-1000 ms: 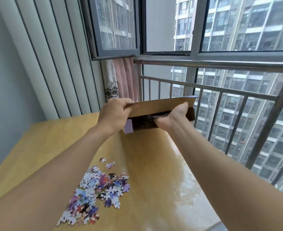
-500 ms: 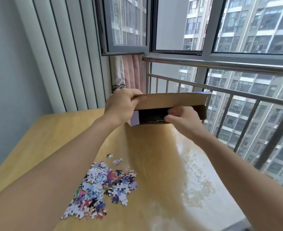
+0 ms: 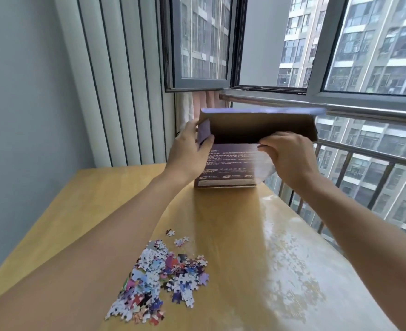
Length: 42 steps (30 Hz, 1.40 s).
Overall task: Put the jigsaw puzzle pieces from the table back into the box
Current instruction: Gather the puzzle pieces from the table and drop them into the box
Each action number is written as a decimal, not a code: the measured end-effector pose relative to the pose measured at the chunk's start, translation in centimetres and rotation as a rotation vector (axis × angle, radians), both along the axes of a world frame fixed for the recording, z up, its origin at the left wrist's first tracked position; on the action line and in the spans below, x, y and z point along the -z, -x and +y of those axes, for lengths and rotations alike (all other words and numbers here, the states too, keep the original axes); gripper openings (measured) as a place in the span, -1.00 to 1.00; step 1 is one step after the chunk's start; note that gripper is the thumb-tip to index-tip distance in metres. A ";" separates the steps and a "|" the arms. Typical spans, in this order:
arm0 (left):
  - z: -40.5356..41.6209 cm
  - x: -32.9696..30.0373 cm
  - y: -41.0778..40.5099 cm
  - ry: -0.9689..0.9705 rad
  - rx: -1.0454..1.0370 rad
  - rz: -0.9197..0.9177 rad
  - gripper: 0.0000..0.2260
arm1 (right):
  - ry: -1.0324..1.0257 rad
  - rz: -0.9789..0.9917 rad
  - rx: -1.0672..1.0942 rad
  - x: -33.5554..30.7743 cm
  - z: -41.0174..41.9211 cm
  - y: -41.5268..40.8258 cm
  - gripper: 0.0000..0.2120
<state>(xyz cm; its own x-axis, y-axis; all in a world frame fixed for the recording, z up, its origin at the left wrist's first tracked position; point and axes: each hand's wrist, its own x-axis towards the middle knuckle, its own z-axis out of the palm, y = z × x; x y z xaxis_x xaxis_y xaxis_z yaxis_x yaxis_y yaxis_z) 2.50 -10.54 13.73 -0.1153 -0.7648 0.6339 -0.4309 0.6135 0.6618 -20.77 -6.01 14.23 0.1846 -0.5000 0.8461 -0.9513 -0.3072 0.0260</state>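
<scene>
1. Head view, count: one purple cardboard puzzle box point(image 3: 226, 167) is standing at the far end of the yellow wooden surface point(image 3: 116, 187), one brown cardboard lid flap point(image 3: 259, 126) is lifting off its top, and one heap of many small colourful jigsaw pieces point(image 3: 163, 280) is lying near the viewer; the pieces are too many and too small to count, though two small clusters are sitting apart just beyond the heap.
2. Two hands are showing. The left hand point(image 3: 189, 154) is gripping the box's left upper corner, thumb curling against the box's front face. The right hand point(image 3: 290, 156) is pinching the lower edge of the raised flap, with a thin clear plastic sheet point(image 3: 264, 168) hanging below its fingers.
3. Edges and room: the box is standing close to the surface's far right edge, just beside the metal window railing point(image 3: 355, 156). A broad bare stretch of the surface is lying between box and heap, with glare along the right side.
4. The pieces are lying on the surface well apart from both hands, under the left forearm and nearer the viewer than the box.
</scene>
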 end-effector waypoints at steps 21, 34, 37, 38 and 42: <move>2.7 11.7 0.8 -0.303 0.006 -0.565 -0.71 | -0.910 -0.014 0.181 12.7 4.1 -2.0 -0.73; 2.5 10.3 -6.0 -0.583 0.231 -0.478 -0.74 | -0.990 -0.357 -0.494 9.2 7.2 -11.8 -0.72; 2.3 11.2 -10.7 -0.536 -0.021 -0.456 -0.75 | -1.094 -0.206 -0.347 11.6 3.6 -15.2 -0.57; 2.4 12.0 -12.2 -0.544 -0.091 -0.466 -0.71 | -1.145 -0.148 -0.269 12.6 2.3 -16.1 -0.52; 4.4 15.9 -17.5 -0.654 -0.223 -0.465 -0.58 | -1.205 -0.105 -0.016 16.4 -2.0 -18.7 -0.41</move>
<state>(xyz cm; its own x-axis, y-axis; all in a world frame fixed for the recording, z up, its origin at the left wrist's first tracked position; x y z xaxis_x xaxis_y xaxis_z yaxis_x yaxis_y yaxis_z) 19.96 -6.14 -2.15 -0.0581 -0.9981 -0.0208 -0.8142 0.0353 0.5796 -2.07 -8.00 -2.14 0.1567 -0.9762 -0.1501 -0.9274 -0.0931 -0.3622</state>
